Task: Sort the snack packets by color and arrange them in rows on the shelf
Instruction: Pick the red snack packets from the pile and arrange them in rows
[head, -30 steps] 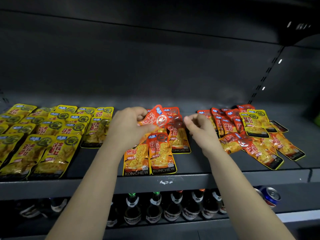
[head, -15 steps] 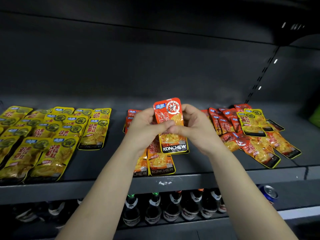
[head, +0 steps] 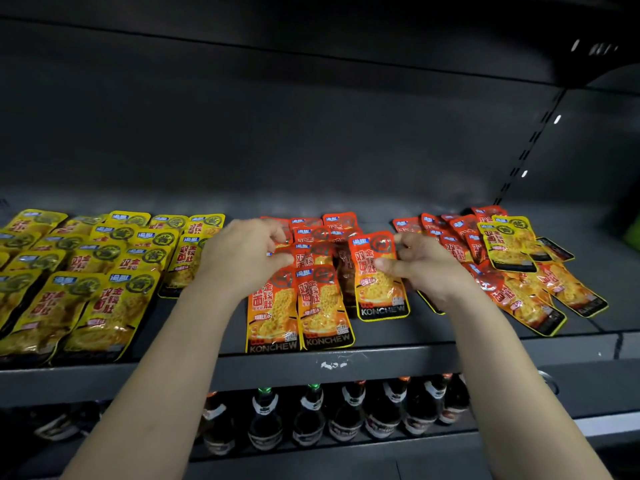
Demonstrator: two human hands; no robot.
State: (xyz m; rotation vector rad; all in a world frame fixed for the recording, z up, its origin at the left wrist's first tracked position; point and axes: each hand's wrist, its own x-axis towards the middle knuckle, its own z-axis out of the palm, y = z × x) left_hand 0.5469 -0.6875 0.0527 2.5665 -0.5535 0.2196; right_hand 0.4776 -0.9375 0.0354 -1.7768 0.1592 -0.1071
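Observation:
Yellow snack packets (head: 86,271) lie in rows at the left of the dark shelf (head: 381,362). Red packets (head: 311,299) lie in rows at the middle. A loose heap of red packets (head: 512,289) with a yellow packet (head: 507,244) on top sits at the right. My right hand (head: 422,268) pinches one red packet (head: 379,282) by its right edge, low over the shelf beside the middle rows. My left hand (head: 242,258) rests with curled fingers on the upper red packets of the middle rows, pinching one there.
Dark glass bottles (head: 311,417) stand in a row on the lower shelf, below the front edge. The shelf's back wall is dark, and a slotted upright (head: 530,147) runs at the right. Bare shelf surface (head: 606,258) shows at the far right.
The red packet held up by both hands has come down to the right of the middle rows. My left hand let go of it and moved left onto the red rows.

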